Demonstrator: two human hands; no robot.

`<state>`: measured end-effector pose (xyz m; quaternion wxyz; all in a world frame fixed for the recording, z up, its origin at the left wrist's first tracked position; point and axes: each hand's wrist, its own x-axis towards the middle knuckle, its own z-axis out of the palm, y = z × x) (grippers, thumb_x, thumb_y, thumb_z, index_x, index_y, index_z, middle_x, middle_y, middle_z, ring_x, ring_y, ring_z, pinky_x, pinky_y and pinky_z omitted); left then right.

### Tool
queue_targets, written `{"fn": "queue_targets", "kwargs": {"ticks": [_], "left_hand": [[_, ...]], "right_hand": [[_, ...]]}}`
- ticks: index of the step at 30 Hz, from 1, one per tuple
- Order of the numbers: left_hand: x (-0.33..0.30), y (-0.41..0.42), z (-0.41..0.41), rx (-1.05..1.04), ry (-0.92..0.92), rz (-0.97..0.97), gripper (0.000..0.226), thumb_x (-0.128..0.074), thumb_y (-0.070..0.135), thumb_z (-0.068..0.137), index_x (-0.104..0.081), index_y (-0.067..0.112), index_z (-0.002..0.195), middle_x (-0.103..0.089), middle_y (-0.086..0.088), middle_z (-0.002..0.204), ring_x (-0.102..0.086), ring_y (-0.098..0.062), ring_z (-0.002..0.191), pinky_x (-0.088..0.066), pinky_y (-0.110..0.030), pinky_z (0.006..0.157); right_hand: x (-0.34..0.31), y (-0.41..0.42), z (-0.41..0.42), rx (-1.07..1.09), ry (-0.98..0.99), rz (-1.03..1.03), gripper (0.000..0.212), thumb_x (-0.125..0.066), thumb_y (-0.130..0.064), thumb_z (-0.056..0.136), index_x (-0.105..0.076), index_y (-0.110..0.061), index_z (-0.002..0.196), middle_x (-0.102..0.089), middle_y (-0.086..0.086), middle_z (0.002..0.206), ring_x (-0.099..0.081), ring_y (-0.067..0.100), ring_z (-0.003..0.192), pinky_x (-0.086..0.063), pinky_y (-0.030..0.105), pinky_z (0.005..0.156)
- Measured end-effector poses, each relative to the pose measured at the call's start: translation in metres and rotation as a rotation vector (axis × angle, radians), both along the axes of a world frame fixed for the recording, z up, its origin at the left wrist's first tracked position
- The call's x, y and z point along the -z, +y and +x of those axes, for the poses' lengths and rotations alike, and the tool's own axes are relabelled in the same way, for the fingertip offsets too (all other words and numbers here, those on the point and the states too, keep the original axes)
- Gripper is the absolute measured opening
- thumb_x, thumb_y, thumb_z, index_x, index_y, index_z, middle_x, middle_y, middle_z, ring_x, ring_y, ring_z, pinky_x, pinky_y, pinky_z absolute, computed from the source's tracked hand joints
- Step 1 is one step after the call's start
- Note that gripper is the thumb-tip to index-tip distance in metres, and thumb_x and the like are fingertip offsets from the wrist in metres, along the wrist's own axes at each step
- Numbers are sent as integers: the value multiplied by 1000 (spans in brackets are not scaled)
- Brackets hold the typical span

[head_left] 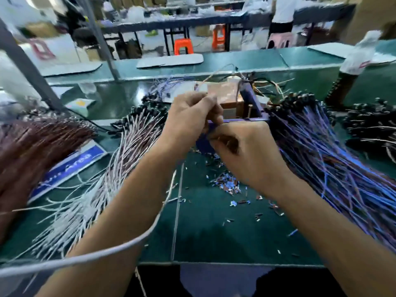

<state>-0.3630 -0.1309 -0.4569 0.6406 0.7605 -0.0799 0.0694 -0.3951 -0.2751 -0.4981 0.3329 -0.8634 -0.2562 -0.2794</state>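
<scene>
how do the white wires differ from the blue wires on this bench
The white wires are pale, some streaked reddish; the blue wires are blue and purple. The white wires fan out beside the left hand, the blue wires beside the right hand. Both lie loose on the green bench, black ends at the far side.

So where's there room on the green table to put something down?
By the table's near edge, between white wires and blue wires, below the scraps. Both sides are crowded with wires. Mid-table, left hand and right hand are busy.
</scene>
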Motion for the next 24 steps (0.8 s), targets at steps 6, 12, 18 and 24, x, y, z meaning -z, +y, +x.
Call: {"fn": "queue_targets", "kwargs": {"ticks": [6, 12, 18, 24], "left_hand": [[71, 111, 2, -665, -22, 795, 14, -62, 26, 93, -68, 14, 92, -72, -11, 91, -65, -32, 88, -47, -36, 73], [95, 113, 46, -616, -54, 1170, 25, -54, 19, 96, -63, 13, 118, -49, -15, 119, -48, -32, 111, -43, -34, 85], [95, 120, 69, -651, 34, 947, 12, -66, 23, 98, -73, 14, 103, -54, -10, 112, -55, -27, 107, -39, -28, 80], [74, 125, 67, -738, 49, 465, 14, -70, 30, 97, -65, 18, 90, -69, -2, 95, -65, -23, 97, -43, -29, 81]], "right_hand": [[0, 95, 22, -104, 34, -56, 12, -71, -12, 91, -82, -12, 94, -79, 3, 91, -70, 25, 88, -54, 41, 85], [-13, 140, 58, -39, 102, -157, 18, -66, -11, 93, -83, -16, 97, -79, 2, 93, -71, 20, 88, -57, 32, 85], [7, 150, 94, 73, 449, -448, 22, -60, -8, 90, -80, -10, 99, -75, 16, 98, -68, 36, 96, -58, 39, 88], [27, 152, 101, 30, 590, -222, 18, -64, -14, 96, -79, -7, 88, -74, 15, 86, -69, 30, 85, -52, 34, 75]]}}
